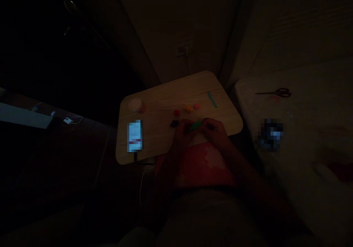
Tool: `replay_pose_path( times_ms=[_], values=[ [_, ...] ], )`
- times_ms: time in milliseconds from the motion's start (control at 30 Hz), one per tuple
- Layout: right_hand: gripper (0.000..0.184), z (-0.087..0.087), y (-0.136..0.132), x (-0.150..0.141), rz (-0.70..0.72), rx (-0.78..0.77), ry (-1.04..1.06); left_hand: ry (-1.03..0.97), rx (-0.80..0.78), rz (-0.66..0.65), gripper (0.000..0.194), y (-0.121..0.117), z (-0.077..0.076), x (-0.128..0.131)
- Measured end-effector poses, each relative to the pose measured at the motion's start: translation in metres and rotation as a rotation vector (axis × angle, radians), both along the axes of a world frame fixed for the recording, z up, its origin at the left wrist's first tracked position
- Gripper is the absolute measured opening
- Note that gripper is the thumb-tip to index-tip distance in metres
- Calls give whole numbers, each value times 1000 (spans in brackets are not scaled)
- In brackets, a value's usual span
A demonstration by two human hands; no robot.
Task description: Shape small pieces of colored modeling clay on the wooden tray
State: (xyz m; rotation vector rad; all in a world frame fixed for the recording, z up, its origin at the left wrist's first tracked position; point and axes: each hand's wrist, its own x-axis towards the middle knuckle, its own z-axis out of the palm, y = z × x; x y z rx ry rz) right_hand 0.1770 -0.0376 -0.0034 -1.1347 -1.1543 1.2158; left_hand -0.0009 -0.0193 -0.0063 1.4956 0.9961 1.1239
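Observation:
In the dim head view, a green piece of modelling clay (196, 125) is held between my two hands near the front edge of a small wooden table (160, 129). My left hand (183, 131) closes on its left end, and my right hand (213, 127) pinches the right end. Just beyond them lie a red lump (177, 112), an orange lump (188, 109) and a pink lump (196, 107). A dark blue lump (174, 123) sits beside my left hand. Farther right is a thin turquoise strip-shaped tool (212, 99). Darkness hides the finer finger detail.
A lidded tub (137, 105) stands at the table's left, behind a lit phone (135, 136) with a cable. On the pale surface to the right are scissors (275, 92) and a blurred-out dark object (270, 134). A wall socket (184, 49) with a plug is behind the table.

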Motion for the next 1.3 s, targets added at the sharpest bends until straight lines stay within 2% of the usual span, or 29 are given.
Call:
replay_pose_path(
  times_ms=[133, 300, 633, 900, 1000, 1067, 1167, 1233, 1300],
  values=[
    [25, 1, 0, -1, 7, -6, 10, 29, -4, -23, 40, -1, -1, 0],
    [31, 2, -1, -3, -2, -28, 1, 3, -30, -14, 42, 0, -5, 1],
    [28, 4, -1, -1, 39, 41, -111, 81, 14, -18, 26, -4, -1, 0],
    [26, -6, 1, -2, -9, 12, -5, 83, 10, -58, 33, -5, 5, 2],
    [28, -5, 1, -3, -31, 6, 15, 94, 77, -42, 31, -6, 5, 2],
    [30, -5, 1, -3, -50, -8, 30, 136, 201, 33, 26, -8, 6, 0],
    [33, -6, 1, -3, -73, -32, 32, 285, 398, 250, 20, -12, 6, -3],
    [33, -7, 2, -3, -70, -32, 14, 398, 444, 392, 20, -13, 4, -3],
    [32, -6, 2, -3, -58, -30, 5, 473, 425, 504, 20, -12, 2, -1]
  ],
)
